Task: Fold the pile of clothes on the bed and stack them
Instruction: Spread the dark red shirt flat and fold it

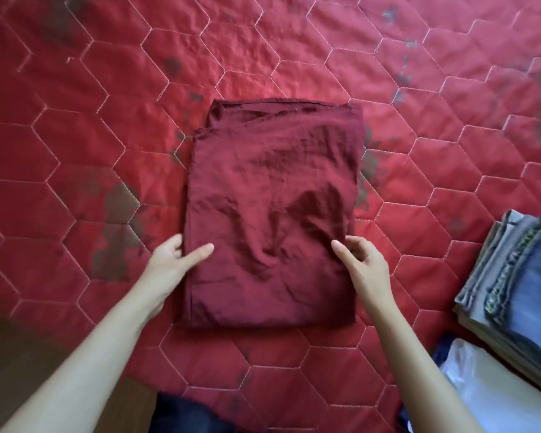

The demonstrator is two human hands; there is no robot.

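From the head view, the maroon garment lies folded into a tall rectangle, flat in the middle of the bed, its top layer creased and rumpled near the lower half. At the far end a narrower folded layer peeks out from under the top one.

The left hand sits at the garment's left edge, low down: the thumb lies straight on top of the cloth while the other fingers curl at the edge (whether they tuck under the fabric cannot be told from here). The right hand mirrors it on the right edge, thumb laid on the cloth, fingers bent in close beside the side fold, pinching at the edge. Both forearms reach in from the bottom of the view, one either side of the garment.

The bed wears a red quilted cover with pale hexagon stitching and dark, worn-looking blotches scattered about. Off to the right, well apart from the garment, a stack of folded clothes stands at the frame's edge, blue denim on top and greyish layers beneath. Just nearer than that stack lies something pale and shiny, plastic-looking, partly cut off. At the bottom edge, between the arms, a dark cloth shows.
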